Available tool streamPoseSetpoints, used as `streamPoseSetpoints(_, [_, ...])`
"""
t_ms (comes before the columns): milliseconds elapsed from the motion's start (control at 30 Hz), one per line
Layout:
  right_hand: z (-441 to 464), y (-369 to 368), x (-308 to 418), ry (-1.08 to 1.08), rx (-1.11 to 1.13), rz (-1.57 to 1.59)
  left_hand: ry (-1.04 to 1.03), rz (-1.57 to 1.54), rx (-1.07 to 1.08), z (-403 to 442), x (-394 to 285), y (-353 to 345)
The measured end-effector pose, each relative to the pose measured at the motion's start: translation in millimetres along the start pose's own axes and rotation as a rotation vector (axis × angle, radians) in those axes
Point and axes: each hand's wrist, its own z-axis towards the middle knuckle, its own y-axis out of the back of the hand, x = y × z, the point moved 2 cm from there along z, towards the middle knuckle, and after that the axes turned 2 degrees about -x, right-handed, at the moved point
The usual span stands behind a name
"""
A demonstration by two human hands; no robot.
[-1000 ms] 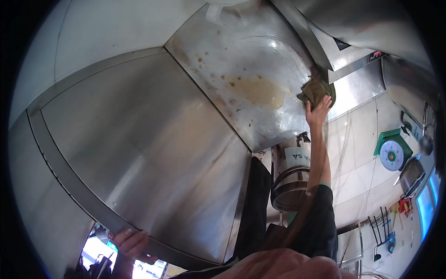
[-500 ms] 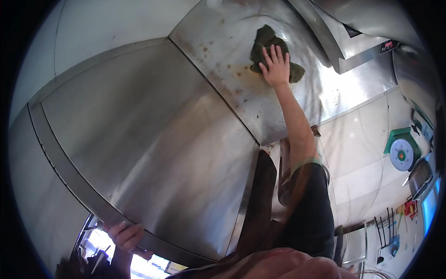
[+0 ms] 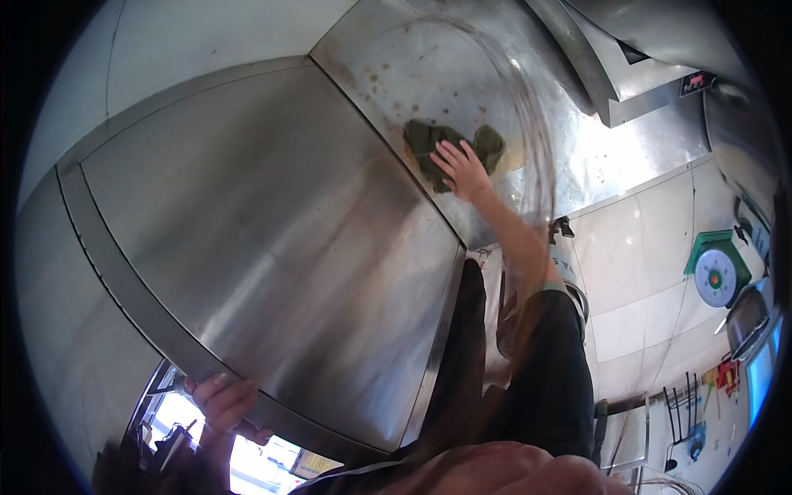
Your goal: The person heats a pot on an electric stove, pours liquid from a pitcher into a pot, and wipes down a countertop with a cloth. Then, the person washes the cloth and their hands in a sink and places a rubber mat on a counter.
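Note:
My right hand (image 3: 464, 172) lies with its fingers stretched over a crumpled dark green cloth (image 3: 427, 139), pressing it against a stained steel surface (image 3: 412, 62). The cloth is near the seam with a smooth steel panel (image 3: 272, 214), and yellowish-brown wet smears show around it. At the lower left, my left hand (image 3: 224, 402) is curled over the rim of that panel; part of its fingers is hidden behind the edge.
A steel appliance with a small display (image 3: 697, 82) stands at the upper right. On the right are a green dial scale (image 3: 715, 276), a gas cylinder (image 3: 563, 262) behind my right arm, and hanging ladles (image 3: 681, 412). Tiled floor (image 3: 635, 272) shows below the steel surface.
My right hand has swept the cloth down and left across the stained surface, toward the seam. Wet streaks now show to its right. My left hand keeps its hold on the rim.

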Motion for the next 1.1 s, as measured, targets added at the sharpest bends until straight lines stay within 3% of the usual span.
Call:
streamPoseSetpoints(267, [-63.7, -48.6, 46.7, 0.048, 0.096, -0.001, 0.005, 0.029, 0.057, 2.5, -3.7, 1.6])
streamPoseSetpoints(367, [-42.3, -43.1, 45.6, -0.059, 0.038, 0.087, -0.007, 0.034, 0.106, -1.3, -3.2, 4.5])
streamPoseSetpoints(500, [30.9, 18.1, 31.1, -0.237, 0.028, 0.071, 0.003, 0.037, 0.087, 0.1, -4.3, 3.1])
streamPoseSetpoints(667, [107.3, 46.2, 30.2, -0.311, -0.103, 0.057, -0.008, 0.019, 0.045, 0.1, -1.6, 2.0])
streamPoseSetpoints(767, [98.4, 21.1, 44.6, -0.194, -0.143, 0.027, -0.002, 0.002, -0.006, 4.6, -1.9, -0.6])
streamPoseSetpoints(1000, [-15.0, -21.1, 63.6, -0.092, 0.103, -0.023, -0.025, -0.029, -0.049, 2.1, 0.4, -3.9])
streamPoseSetpoints(1100, [-47.7, -31.3, 48.0, 0.057, 0.219, -0.042, -0.029, -0.007, -0.004, 5.3, 0.0, -1.1])
